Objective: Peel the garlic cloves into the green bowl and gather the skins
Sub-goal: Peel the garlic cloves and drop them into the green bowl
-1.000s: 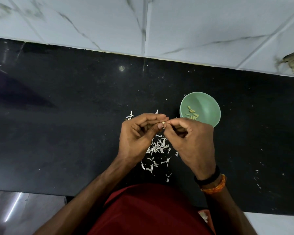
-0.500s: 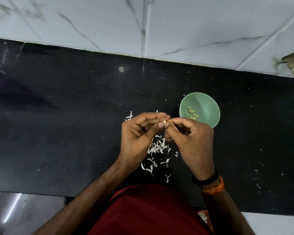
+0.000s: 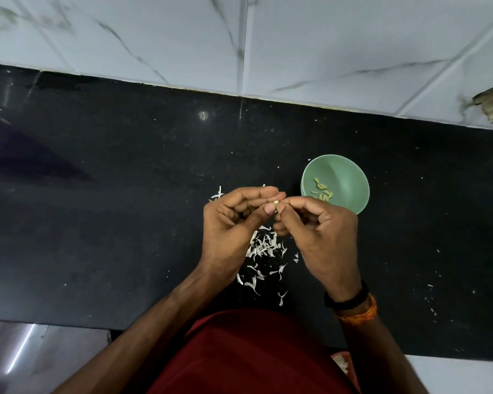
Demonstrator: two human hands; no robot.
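Right now both sets of fingertips pinch one small garlic clove (image 3: 275,204), left hand (image 3: 231,223) and right hand (image 3: 319,234) meeting just above the black counter (image 3: 111,223). Below them, loose skins (image 3: 264,248) lie scattered, not yet gathered. Beside the right hand, the green bowl (image 3: 350,177) already holds several peeled cloves (image 3: 322,193). No writing is readable anywhere.

Left hand (image 3: 234,223) and right hand (image 3: 316,231) fingertip to fingertip, fingers curled, pinching
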